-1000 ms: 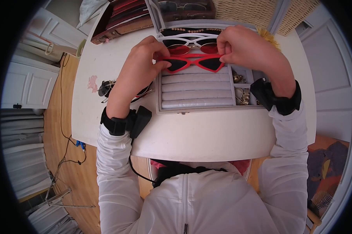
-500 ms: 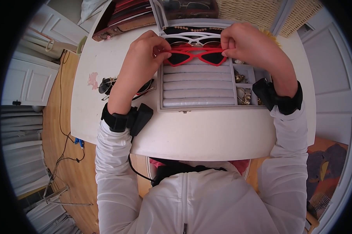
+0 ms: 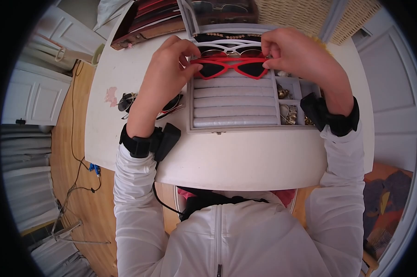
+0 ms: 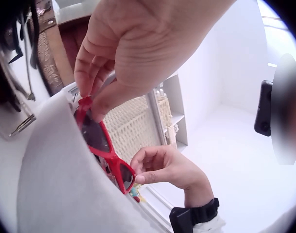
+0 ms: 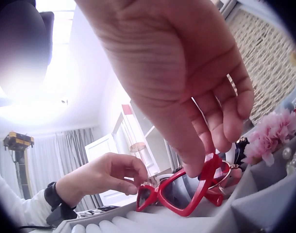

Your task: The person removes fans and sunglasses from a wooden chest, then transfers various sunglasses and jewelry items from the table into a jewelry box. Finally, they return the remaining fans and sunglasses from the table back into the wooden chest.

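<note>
Both hands hold a pair of red-framed, dark-lensed sunglasses [image 3: 252, 69] by its two ends, above the back part of a grey jewelry box [image 3: 236, 129]. At the left end, my left hand [image 3: 168, 62] pinches the frame between thumb and fingers. The thumb and fingers of my right hand [image 3: 295, 54] pinch the other end; the right wrist view shows the red frame [image 5: 174, 209] close over the padded rolls. Just behind lie red-lensed sunglasses [image 3: 249, 53], partly covered, and white-framed sunglasses [image 3: 231, 47]. Padded ring rolls [image 3: 234, 102] fill the box's front left.
Small compartments at the box's right hold gold jewelry [image 3: 289, 115]. More sunglasses [image 3: 126, 101] lie on the white table [image 3: 240, 161] left of the box. A brown case [image 3: 146, 27] stands at the back left, and a woven surface [image 3: 284, 16] rises behind the box.
Both hands have moved the red sunglasses slightly back, closer to the other pairs, uncovering more of the ring rolls. Over the last half second they have hardly moved.
</note>
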`<state>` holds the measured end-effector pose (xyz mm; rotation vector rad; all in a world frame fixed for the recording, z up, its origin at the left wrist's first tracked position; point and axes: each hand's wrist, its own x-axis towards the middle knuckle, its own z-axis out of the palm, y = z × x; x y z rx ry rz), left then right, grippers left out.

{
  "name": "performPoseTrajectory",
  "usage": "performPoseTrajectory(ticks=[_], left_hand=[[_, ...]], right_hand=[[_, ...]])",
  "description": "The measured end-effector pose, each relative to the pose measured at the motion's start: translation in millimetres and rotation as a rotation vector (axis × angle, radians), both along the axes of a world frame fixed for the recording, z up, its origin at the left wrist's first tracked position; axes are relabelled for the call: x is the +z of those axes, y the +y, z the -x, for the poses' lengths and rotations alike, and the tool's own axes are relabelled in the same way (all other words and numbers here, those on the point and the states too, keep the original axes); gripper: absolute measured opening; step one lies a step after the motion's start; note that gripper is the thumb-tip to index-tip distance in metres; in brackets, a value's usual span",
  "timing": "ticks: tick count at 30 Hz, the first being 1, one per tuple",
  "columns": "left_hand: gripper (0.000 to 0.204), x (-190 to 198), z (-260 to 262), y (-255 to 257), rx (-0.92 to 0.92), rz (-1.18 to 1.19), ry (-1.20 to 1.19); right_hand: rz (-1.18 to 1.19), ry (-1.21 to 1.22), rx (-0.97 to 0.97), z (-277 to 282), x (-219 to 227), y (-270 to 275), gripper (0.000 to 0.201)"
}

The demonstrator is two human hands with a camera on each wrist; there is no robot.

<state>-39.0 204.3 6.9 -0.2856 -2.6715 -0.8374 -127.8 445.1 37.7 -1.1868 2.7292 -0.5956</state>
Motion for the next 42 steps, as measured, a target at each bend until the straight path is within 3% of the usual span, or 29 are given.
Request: performPoseTrajectory(ticks=[5, 7, 9, 11, 14, 18, 21, 23, 27, 31, 34, 38, 42], left_hand=[[0.024, 42, -21, -35, 0.101, -0.055, 0.173], [0.025, 52, -35, -61, 0.172, 0.061, 0.114], [0.027, 51, -48, -77, 0.244, 0.098, -0.01], [0.028, 35, -57, -95, 0.202, 0.244, -0.227], [0.026, 17, -66, -109, 0.176, 0.294, -0.364], [0.019, 5, -63, -117, 0.218, 0.255, -0.352], [0.011, 5, -61, -125, 0.213, 0.359, -0.223], [0.006, 7, -63, -132, 0.322, 0.231, -0.029], [0.009, 40, -58, -93, 0.258, 0.034, 0.015], [0.007, 53, -46, -24, 0.002, -0.07, -0.154], [0.01, 50, -30, 10, -0.182, -0.101, -0.348], [0.018, 36, -18, 19, -0.25, -0.328, -0.34], [0.015, 28, -16, 8, -0.263, -0.281, -0.22]], right_hand=[[0.138, 0.094, 0.076, 7, 1, 13, 0.018], [0.175, 0.115, 0.1, 3, 10, 12, 0.018], [0.134, -0.118, -0.095, -3, 22, 11, 0.015], [0.148, -0.081, -0.073, 2, 18, 13, 0.015], [0.137, -0.071, -0.081, 2, 18, 14, 0.014], [0.184, 0.007, 0.007, 3, 17, 15, 0.014], [0.186, -0.032, -0.023, -7, 29, 10, 0.013], [0.184, -0.074, -0.066, -12, 32, 8, 0.013], [0.368, 0.145, 0.062, -21, 30, -3, 0.022], [0.559, 0.288, 0.328, -39, 21, -18, 0.042], [0.513, 0.372, 0.322, -44, 11, -22, 0.034], [0.317, 0.252, 0.308, -39, 19, -10, 0.022], [0.25, 0.163, 0.233, -34, 14, -5, 0.018]])
